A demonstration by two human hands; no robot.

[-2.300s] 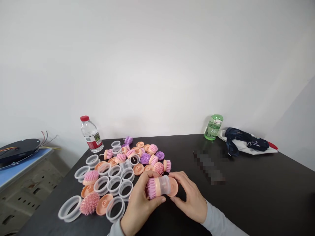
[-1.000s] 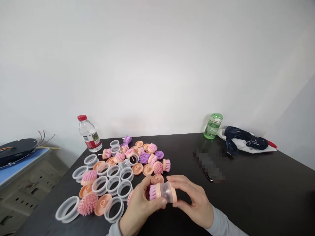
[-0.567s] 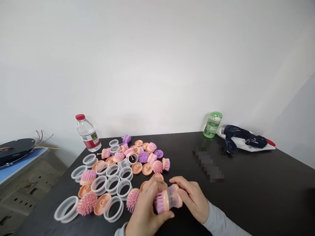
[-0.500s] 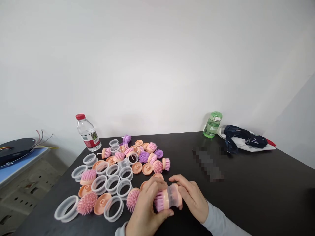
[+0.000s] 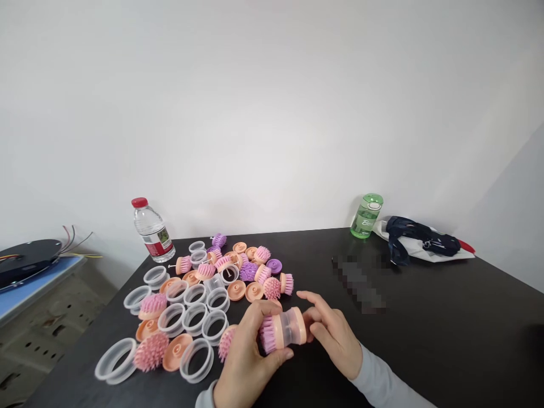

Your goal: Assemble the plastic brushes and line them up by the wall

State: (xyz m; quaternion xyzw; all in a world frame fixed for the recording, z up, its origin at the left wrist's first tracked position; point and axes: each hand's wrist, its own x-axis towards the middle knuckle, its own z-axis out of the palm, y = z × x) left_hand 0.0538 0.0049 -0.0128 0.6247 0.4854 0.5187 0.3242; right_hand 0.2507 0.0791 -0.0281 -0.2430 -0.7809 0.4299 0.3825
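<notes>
A round scrub brush [image 5: 290,328] with pink bristles, a clear middle ring and a peach cap lies sideways in my left hand [image 5: 250,351]. My fingers and thumb wrap its bristle end. At the capped end is my right hand [image 5: 334,334], fingers apart and index stretched out; some fingertips are close by the cap, and I cannot tell whether they touch it. To the left lie loose clear rings [image 5: 196,360], peach caps [image 5: 177,352] and pink bristle heads [image 5: 152,351]. Part of another pink bristle head [image 5: 226,342] is hidden behind my left hand.
A water bottle [image 5: 153,232] with a red cap stands at the back left. Toward the back right are a green bottle [image 5: 366,216] and a dark strapped item [image 5: 425,237] on a white bag. A blurred dark object [image 5: 359,286] lies right of centre on the black table [image 5: 446,334].
My right hand has loosened from the capped end and its fingers have spread. The brush, still in my left hand, has shifted slightly left and up, showing its cap more fully.
</notes>
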